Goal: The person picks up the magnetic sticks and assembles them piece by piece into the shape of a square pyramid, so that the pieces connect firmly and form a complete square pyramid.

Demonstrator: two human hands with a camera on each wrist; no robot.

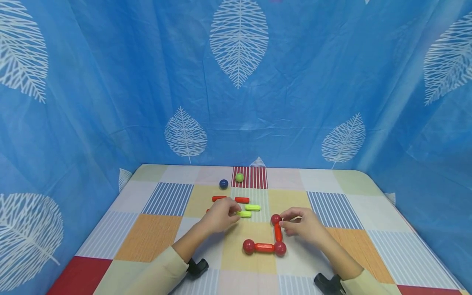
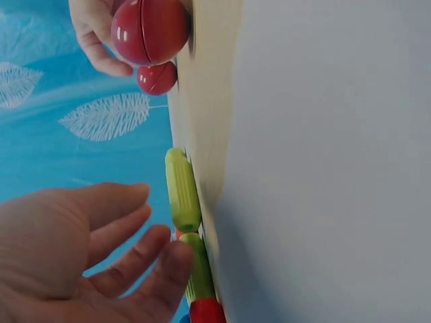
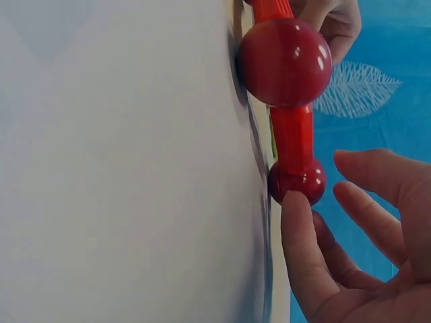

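An L-shaped piece of red balls and red rods lies on the table: a left ball (image 1: pixel 248 246), a rod (image 1: pixel 264 248), a corner ball (image 1: pixel 280 248), a second rod (image 1: pixel 278 232) and a far ball (image 1: pixel 275 219). My right hand (image 1: pixel 303 223) is at the far ball; in the right wrist view one fingertip (image 3: pixel 296 208) overlaps it, thumb and other fingers spread. My left hand (image 1: pixel 221 215) hovers with loosely bent fingers beside a yellow-green rod (image 1: pixel 245 214). A gap separates its upper fingers from the nearer green rod (image 2: pixel 182 192) in the left wrist view.
Another yellow-green rod (image 1: pixel 252 207) and red rods (image 1: pixel 241 200) (image 1: pixel 219 198) lie beyond my left hand, one more partly hidden behind it. Farther back are a blue ball (image 1: pixel 223 184) and a green ball (image 1: pixel 239 177). A blue curtain (image 1: pixel 295 102) surrounds the patchwork-covered table (image 1: pixel 247 282).
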